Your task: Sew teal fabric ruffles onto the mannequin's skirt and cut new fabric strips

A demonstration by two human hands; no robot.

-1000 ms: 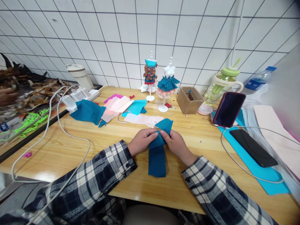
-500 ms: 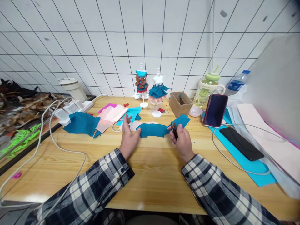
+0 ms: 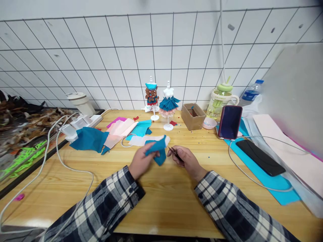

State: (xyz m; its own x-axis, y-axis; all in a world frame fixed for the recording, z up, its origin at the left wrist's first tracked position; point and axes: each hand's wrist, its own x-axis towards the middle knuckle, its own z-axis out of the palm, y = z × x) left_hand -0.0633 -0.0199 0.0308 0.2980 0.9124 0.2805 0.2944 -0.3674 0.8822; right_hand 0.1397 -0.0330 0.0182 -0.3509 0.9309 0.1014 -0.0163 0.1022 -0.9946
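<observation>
Over the middle of the wooden table (image 3: 161, 201), the teal paper (image 3: 160, 151) is in the left hand (image 3: 141, 162). This hand is closed on it with the thumb and fingers; the paper is bent, and it hides some of the fingertips. One teal patch is visible behind the hand, on the pale strip (image 3: 165, 139), but I cannot tell if it belongs to the same paper. The right hand (image 3: 188, 159) is just beside, closed around a dark pointed tool (image 3: 176, 153). Its thin tips come out toward the paper, not touching it, and the fist hides the rest.

Farther back, the cardboard box (image 3: 196, 123) is open, with a teal scrap near its rim and some reddish bits inside, hard to make out. Next to it, the pink bowl (image 3: 209, 127) contains small pale pieces, too small to name. The jug (image 3: 219, 102) has a green lid and something green inside. A white bag (image 3: 252, 107) covers the lower part of the blue-capped bottle (image 3: 251, 92). The white cup (image 3: 82, 103) does not show its content. Brown feather-like material (image 3: 37, 126) is cut off by the left edge.
</observation>
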